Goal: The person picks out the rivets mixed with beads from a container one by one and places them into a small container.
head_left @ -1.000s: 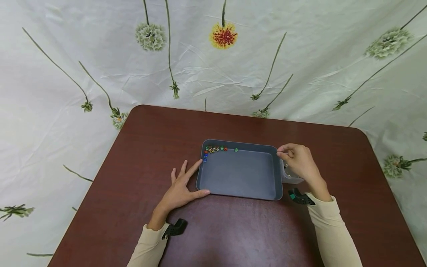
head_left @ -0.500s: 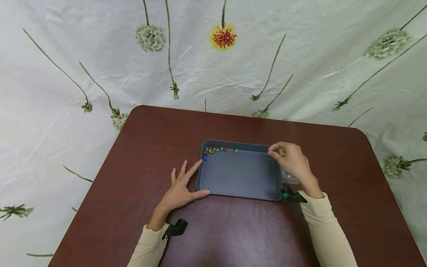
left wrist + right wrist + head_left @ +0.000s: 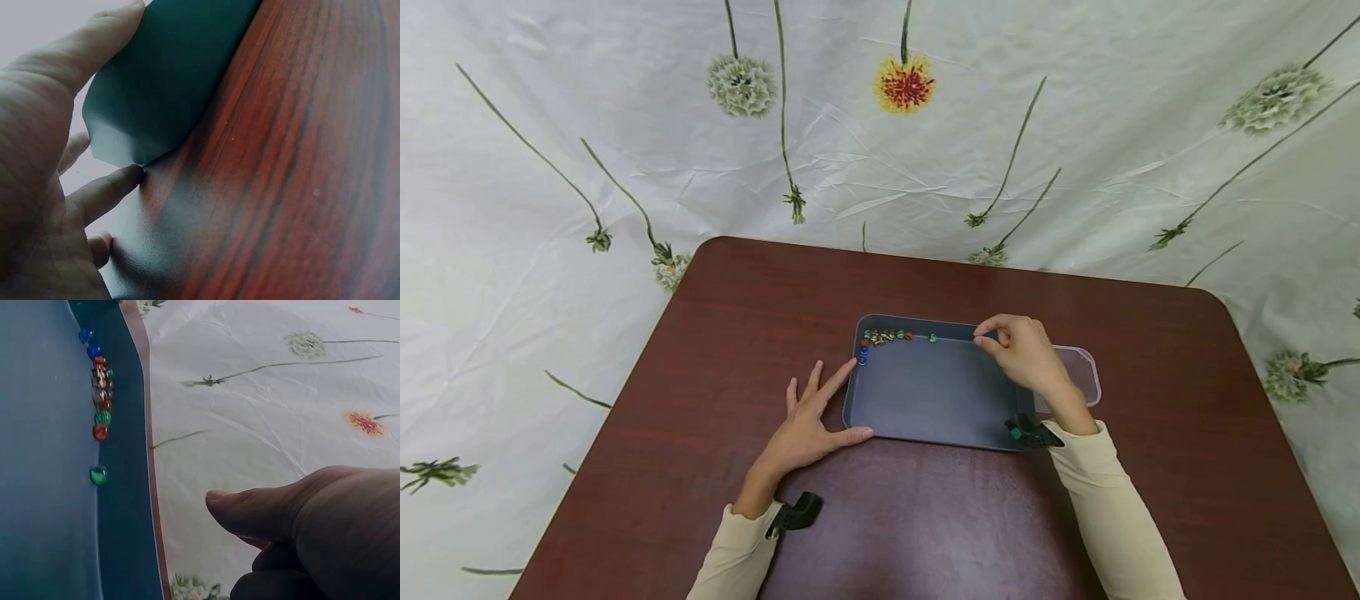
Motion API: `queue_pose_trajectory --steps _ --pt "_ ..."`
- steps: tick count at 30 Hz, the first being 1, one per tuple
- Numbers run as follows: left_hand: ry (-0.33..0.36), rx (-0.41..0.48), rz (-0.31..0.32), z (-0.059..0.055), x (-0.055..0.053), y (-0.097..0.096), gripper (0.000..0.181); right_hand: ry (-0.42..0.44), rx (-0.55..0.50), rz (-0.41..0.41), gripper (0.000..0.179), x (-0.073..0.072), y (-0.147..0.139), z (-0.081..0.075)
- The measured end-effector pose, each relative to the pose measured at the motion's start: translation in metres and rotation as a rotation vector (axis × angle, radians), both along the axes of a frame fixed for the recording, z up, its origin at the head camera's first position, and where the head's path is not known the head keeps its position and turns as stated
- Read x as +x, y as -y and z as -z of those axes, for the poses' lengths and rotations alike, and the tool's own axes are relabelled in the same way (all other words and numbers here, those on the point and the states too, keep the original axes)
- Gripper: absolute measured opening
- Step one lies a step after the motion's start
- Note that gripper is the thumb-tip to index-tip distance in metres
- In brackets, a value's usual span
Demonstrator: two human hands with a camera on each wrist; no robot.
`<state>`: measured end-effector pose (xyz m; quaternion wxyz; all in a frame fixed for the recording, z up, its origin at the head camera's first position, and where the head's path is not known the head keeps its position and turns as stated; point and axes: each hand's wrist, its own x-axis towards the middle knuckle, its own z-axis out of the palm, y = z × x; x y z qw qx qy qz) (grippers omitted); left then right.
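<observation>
A shallow dark grey tray (image 3: 940, 392) lies on the table. Along its far left corner sit several glass marbles (image 3: 877, 337) in blue, red, green and amber; one green marble (image 3: 99, 475) lies slightly apart. My left hand (image 3: 801, 429) has its fingers spread at the tray's left end, index finger by the left rim, thumb on the front edge. In the left wrist view, other fingertips (image 3: 139, 170) reach the tray's outer wall. Above the tray's far right part is my right hand (image 3: 1026, 354), thumb and index tips brought together; I cannot tell whether something small is between them.
A clear plastic box (image 3: 1081, 371) stands against the tray's right end, partly hidden by the right forearm. The brown table (image 3: 760, 308) has rounded far corners, and a white flower-print cloth (image 3: 850, 167) hangs behind it.
From the plastic box my right hand has moved left over the tray, its thumb and index tips still together. The left hand, tray and marbles stay as they were.
</observation>
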<state>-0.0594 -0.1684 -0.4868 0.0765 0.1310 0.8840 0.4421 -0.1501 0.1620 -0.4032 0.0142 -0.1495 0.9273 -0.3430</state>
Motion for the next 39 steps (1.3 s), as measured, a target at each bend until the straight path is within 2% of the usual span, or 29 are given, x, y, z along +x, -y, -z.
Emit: queue_pose_trajectory --steps 8,18,25,29,39 --pt "0.006 -0.008 -0.001 -0.001 0.000 0.000 0.100 0.044 -0.010 -0.037 0.016 -0.008 0.017 0.008" --pt "-0.004 -0.014 -0.001 0.000 0.000 0.000 0.099 0.045 -0.051 -0.142 0.014 -0.021 0.036 0.023" --pt "-0.001 -0.018 0.003 -0.001 0.000 0.000 0.099 0.079 -0.072 -0.223 0.013 -0.033 0.050 0.034" --pt "0.000 -0.018 0.005 -0.001 0.000 0.000 0.099 0.078 -0.054 -0.260 0.013 -0.038 0.062 0.037" --pt "-0.012 -0.003 0.007 0.001 0.000 0.000 0.099 0.063 0.051 -0.287 0.013 -0.046 0.086 0.044"
